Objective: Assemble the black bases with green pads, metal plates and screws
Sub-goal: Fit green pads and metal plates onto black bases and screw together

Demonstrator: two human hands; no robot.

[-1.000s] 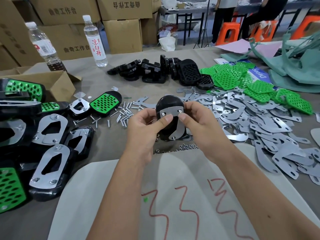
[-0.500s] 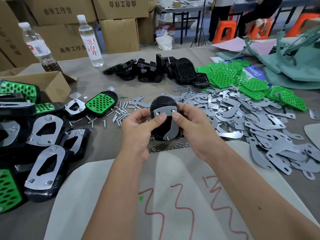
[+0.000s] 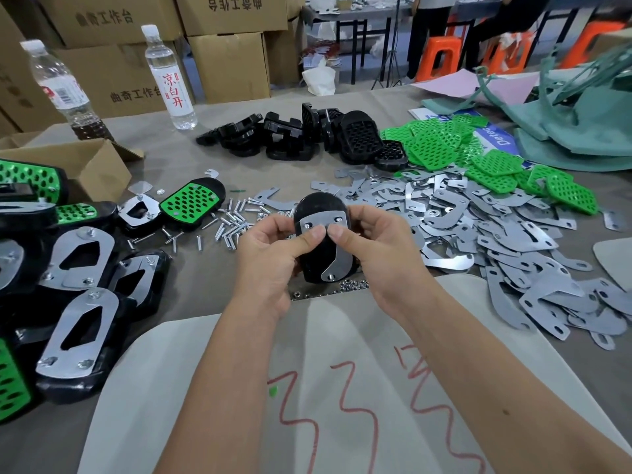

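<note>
Both forearms are bare to the left hand [image 3: 273, 254] and right hand [image 3: 379, 248], no sleeves, rings or gloves.

Black base [image 3: 316, 265] between both hands [image 3: 328, 248]

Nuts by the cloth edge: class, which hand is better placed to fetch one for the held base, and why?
Probably the right hand: the nuts lie just beneath it, while the left hand could keep gripping the black base and pressing the metal plate.
</note>
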